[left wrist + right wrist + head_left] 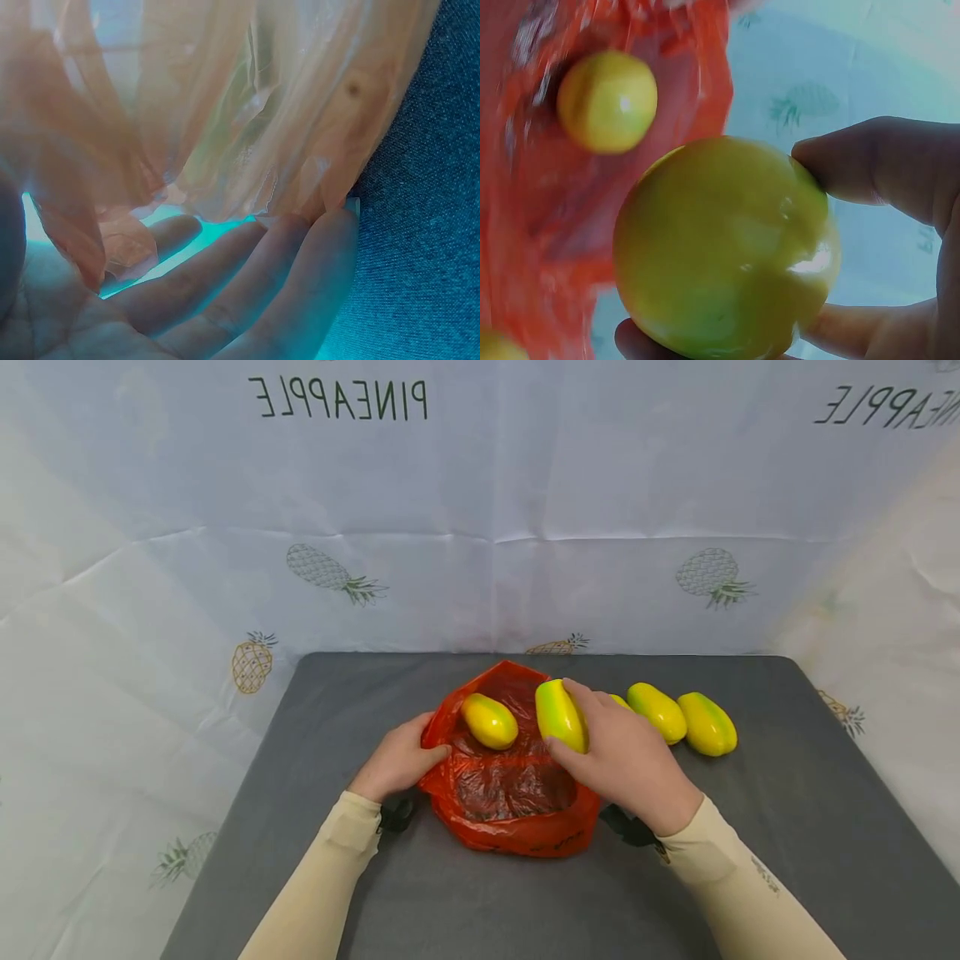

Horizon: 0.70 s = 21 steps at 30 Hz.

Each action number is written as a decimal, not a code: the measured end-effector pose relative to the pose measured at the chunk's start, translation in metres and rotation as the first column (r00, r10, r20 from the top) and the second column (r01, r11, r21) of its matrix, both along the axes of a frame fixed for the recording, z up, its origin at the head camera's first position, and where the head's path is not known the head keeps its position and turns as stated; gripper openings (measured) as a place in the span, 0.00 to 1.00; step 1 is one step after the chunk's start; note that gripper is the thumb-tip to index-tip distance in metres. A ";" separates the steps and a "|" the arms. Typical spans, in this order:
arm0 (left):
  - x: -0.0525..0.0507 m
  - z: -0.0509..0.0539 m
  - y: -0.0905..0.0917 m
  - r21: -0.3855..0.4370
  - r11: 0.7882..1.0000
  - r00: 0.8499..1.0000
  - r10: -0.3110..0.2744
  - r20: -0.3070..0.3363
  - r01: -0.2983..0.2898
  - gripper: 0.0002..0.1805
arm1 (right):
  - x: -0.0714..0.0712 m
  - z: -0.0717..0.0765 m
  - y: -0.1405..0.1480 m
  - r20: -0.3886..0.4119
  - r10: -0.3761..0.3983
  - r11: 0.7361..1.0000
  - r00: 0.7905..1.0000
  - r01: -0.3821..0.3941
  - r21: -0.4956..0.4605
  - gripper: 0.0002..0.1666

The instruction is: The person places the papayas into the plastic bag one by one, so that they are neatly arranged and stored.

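A red plastic bag [517, 839] lies open on the dark table, its mouth spread wide. One yellow mango [490, 722] sits inside it, seen in the right wrist view [607, 102] too. My left hand [397, 758] grips the bag's left rim, thumb over the edge; the left wrist view shows the fingers against the thin plastic [300, 112]. Over the bag's right side, my right hand [626, 756] holds a yellow-green mango [558, 714] between thumb and fingers. In the right wrist view this held mango [727, 247] looks large and glossy.
Right of the bag, two mangoes [657, 713] [707, 724] lie side by side on the grey table [787, 827]. A third mango [619, 700] is mostly hidden behind my right hand. A white cloth [495, 485] with pineapple prints hangs behind the table.
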<state>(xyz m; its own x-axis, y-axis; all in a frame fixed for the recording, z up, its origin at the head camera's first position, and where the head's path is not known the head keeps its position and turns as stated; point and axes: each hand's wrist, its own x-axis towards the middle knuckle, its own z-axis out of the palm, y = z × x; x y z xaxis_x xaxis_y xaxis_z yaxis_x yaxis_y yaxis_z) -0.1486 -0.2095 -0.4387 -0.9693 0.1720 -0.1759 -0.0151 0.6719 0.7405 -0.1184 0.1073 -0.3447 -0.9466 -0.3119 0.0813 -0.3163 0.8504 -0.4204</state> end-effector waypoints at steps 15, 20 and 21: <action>0.000 0.004 0.000 0.013 1.000 0.999 0.011 -0.036 -0.010 0.32 | 0.006 -0.036 -0.068 0.056 0.070 0.996 0.996 -0.067 -0.056 0.47; 0.002 0.006 0.001 0.033 0.999 0.999 0.019 -0.030 -0.018 0.32 | 0.009 -0.048 -0.084 0.082 0.073 0.996 0.994 -0.069 -0.054 0.47; 0.002 0.006 0.001 0.033 0.999 0.999 0.022 -0.032 -0.021 0.32 | 0.010 -0.050 -0.087 0.085 0.076 0.996 0.993 -0.072 -0.052 0.47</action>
